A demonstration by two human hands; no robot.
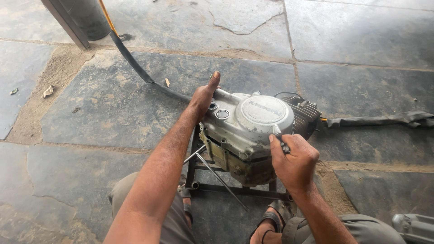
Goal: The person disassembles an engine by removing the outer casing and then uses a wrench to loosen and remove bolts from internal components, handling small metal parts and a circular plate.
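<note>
A grey motorcycle engine [253, 129] with a round side cover and a finned cylinder rests on a small black metal stand [199, 178] on the stone floor. My left hand [204, 96] lies flat against the engine's far left end, thumb raised. My right hand [294, 160] is closed around a small dark tool [285, 147] pressed to the cover's lower right edge. Thin metal rods [217, 174] stick out below the engine.
A black rubber strip [135, 65] runs from a dark post [77, 20] at top left toward the engine. A grey cloth-like strip [384, 119] lies at right. A grey metal part [413, 226] sits bottom right. My sandalled feet are under the stand.
</note>
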